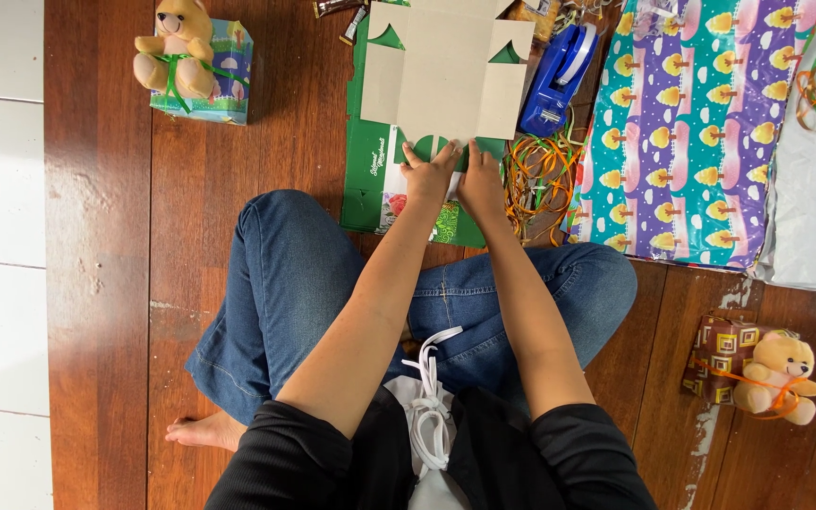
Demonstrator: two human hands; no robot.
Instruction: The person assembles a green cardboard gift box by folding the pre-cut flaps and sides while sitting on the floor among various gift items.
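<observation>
Dark wooden floorboards (266,142) filled the view, with a white painted strip along one side. On them, just past the person's crossed, jeans-clad legs, lay a flattened cardboard box (441,71), grey on its inner face and green on its outer, opened out flat with its flaps spread. Both hands rested on its near edge, side by side and almost touching. The left hand (427,175) pressed down with its fingers curled and fingertips on the card; the right hand (482,181) did likewise, fingers together and bent onto the same edge. Whether either pinched anything beneath could not be told. Just beside the right hand lay a tangle of orange and green ribbon (538,175). Beyond it stood a blue tape dispenser (559,80), touching the box's flap. Further right spread a sheet of wrapping paper (691,132) in teal, purple and pink. A wrapped gift with a teddy bear (191,61) sat far left, another bear-topped gift (757,368) near right.
</observation>
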